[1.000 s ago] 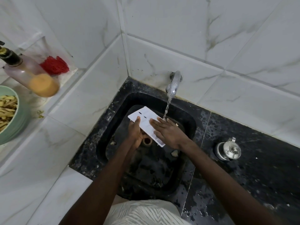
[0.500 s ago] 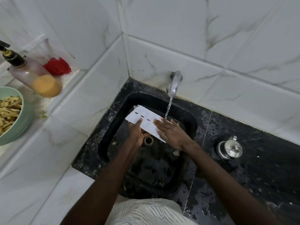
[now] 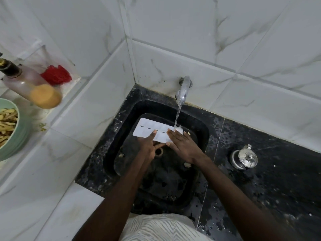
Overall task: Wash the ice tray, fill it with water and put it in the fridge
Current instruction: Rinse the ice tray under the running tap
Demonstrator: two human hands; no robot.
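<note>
We hold the white ice tray [image 3: 149, 128] over the black sink [image 3: 111, 153], with its right end under water running from the tap [image 3: 182, 91]. Our left hand [image 3: 147, 146] grips its near edge, thumb on top and fingers beneath. Our right hand [image 3: 184, 146] lies flat on it, fingers straight.

ice tray [image 3: 147, 127] in sink [image 3: 202, 136] under tap [image 3: 183, 89], kettle [image 3: 244, 159] to right, bowl [image 3: 15, 140] far left
</note>
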